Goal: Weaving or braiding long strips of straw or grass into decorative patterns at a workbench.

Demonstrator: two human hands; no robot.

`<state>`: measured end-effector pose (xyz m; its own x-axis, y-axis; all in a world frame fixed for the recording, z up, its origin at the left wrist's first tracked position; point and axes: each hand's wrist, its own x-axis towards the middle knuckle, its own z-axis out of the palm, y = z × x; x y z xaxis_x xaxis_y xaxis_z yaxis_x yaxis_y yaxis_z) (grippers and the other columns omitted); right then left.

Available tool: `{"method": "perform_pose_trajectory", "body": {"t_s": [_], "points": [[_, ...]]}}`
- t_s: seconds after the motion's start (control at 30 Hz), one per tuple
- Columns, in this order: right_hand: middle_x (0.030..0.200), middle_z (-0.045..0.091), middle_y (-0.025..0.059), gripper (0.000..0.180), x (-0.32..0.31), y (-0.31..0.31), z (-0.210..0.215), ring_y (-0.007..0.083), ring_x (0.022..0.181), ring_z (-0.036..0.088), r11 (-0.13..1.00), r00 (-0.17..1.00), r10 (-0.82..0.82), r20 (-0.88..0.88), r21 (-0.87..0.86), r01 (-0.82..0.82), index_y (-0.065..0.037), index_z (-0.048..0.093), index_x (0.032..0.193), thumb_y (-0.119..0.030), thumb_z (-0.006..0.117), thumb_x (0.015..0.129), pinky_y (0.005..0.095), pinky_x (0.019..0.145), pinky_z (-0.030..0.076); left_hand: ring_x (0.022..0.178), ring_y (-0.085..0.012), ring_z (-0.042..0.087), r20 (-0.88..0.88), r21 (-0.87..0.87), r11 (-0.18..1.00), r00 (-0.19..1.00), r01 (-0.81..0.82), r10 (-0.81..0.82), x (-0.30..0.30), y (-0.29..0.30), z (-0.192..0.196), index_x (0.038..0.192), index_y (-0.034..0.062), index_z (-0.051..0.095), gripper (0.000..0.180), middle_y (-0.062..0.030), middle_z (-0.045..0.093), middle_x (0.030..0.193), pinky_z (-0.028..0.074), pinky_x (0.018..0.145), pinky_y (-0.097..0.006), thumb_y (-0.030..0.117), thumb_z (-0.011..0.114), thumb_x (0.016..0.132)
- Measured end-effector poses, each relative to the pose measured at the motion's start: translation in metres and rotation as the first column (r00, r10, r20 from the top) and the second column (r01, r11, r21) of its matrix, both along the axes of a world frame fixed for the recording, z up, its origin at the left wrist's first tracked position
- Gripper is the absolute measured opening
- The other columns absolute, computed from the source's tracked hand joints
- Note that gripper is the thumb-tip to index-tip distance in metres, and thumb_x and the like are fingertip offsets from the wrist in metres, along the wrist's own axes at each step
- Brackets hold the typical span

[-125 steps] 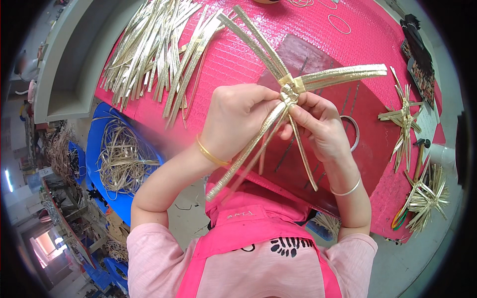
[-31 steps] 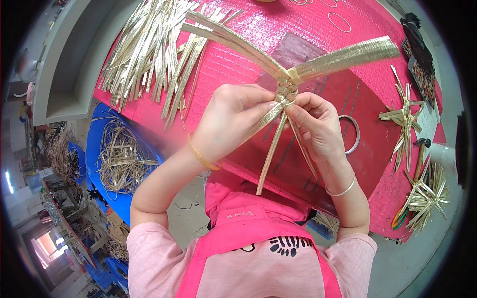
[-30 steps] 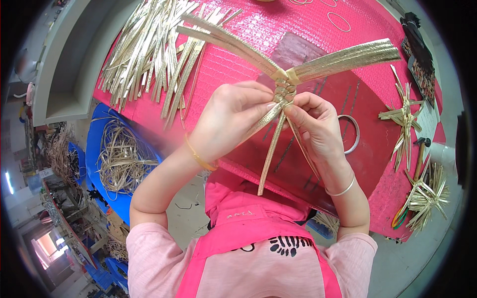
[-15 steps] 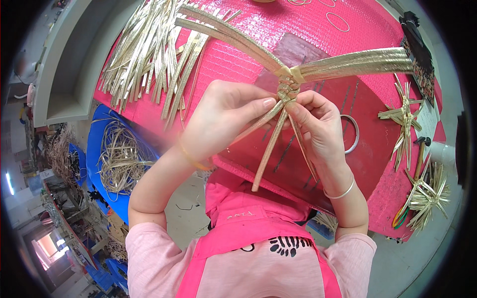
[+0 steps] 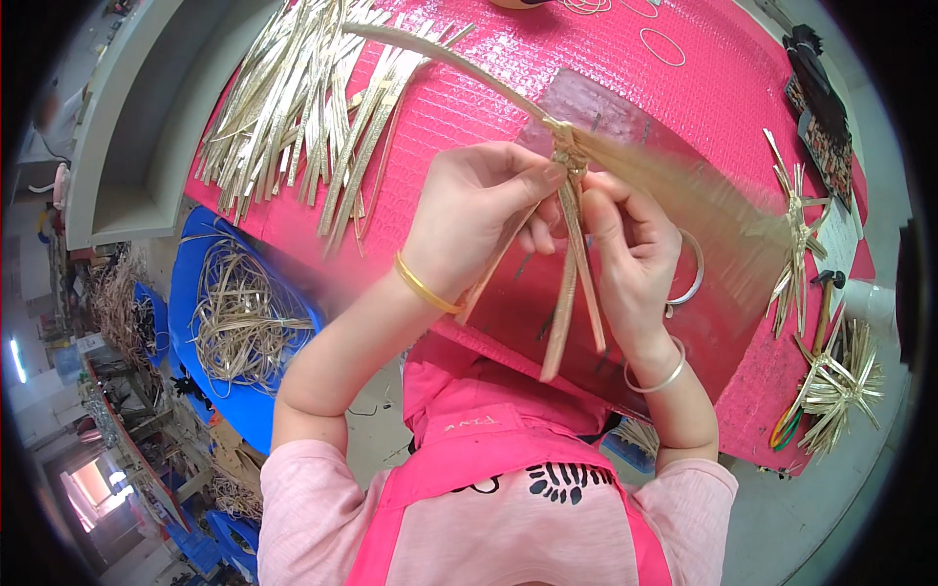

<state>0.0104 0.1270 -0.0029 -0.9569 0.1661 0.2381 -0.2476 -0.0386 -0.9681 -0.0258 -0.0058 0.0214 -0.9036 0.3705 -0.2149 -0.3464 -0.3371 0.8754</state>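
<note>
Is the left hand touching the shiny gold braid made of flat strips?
Touching. The head view shows the left hand with its thumb against the shiny gold braid.

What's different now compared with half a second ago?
The left hand moved up and to the right and now pinches at the gold braid. The right hand's fingertips shifted slightly up beside it. The fan of gold strips right of the braid swung downward and is motion-blurred. No clear release shows. The loose strip pile, blue tub and hammer stayed put.
</note>
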Motion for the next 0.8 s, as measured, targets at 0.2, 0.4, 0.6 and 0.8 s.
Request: {"method": "perform_pose_trajectory", "body": {"t_s": [0.2, 0.4, 0.6, 0.8], "points": [[0.075, 0.058, 0.0059, 0.013, -0.008, 0.023, 0.015, 0.0086, 0.064, 0.055, 0.921, 0.909, 0.308, 0.282, -0.33, -0.209, 0.003, 0.054, 0.086, -0.004, 0.057, 0.076, 0.0194, 0.055, 0.047, 0.051, -0.0119, 0.056, -0.07, -0.178, 0.984, 0.997, 0.031, -0.044, 0.005, 0.01, 0.015, 0.089, -0.0034, 0.055, 0.017, -0.0092, 0.058, 0.066, 0.044, 0.043, -0.02, 0.009, 0.056, 0.077], [0.073, 0.057, 0.0058, 0.017, -0.005, 0.028, 0.017, 0.0069, 0.06, 0.054, 0.903, 0.819, 0.371, 0.437, -0.374, -0.21, 0.002, 0.054, 0.087, -0.009, 0.059, 0.075, 0.0171, 0.05, 0.044, 0.05, -0.0092, 0.054, 0.086, -0.303, 0.89, 0.94, 0.34, -0.329, -0.01, -0.004, 0.016, 0.09, -0.0006, 0.058, 0.017, -0.0069, 0.059, 0.069, 0.042, 0.043, -0.018, 0.008, 0.056, 0.076], [0.07, 0.055, 0.0055, 0.017, -0.006, 0.031, 0.009, 0.0112, 0.056, 0.052, 0.873, 0.777, 0.456, 0.435, -0.39, -0.294, 0.002, 0.052, 0.088, -0.009, 0.057, 0.076, 0.0199, 0.055, 0.043, 0.048, -0.0088, 0.051, 0.021, -0.324, 0.886, 0.939, 0.332, -0.344, -0.012, -0.006, 0.003, 0.083, -0.0007, 0.06, 0.013, -0.0053, 0.059, 0.067, 0.04, 0.044, -0.019, 0.008, 0.059, 0.073], [0.067, 0.053, 0.0, 0.03, -0.02, 0.027, 0.006, 0.0071, 0.058, 0.046, 0.801, 0.995, 0.013, -0.102, 0.596, 0.05, 0.002, 0.054, 0.072, -0.025, 0.048, 0.083, 0.023, 0.05, 0.033, 0.051, -0.0085, 0.052, -0.19, -0.549, 0.821, 0.932, 0.159, -0.308, 0.002, 0.006, 0.002, 0.074, -0.0019, 0.062, 0.01, -0.0061, 0.059, 0.063, 0.04, 0.046, -0.021, 0.008, 0.061, 0.071]]}}
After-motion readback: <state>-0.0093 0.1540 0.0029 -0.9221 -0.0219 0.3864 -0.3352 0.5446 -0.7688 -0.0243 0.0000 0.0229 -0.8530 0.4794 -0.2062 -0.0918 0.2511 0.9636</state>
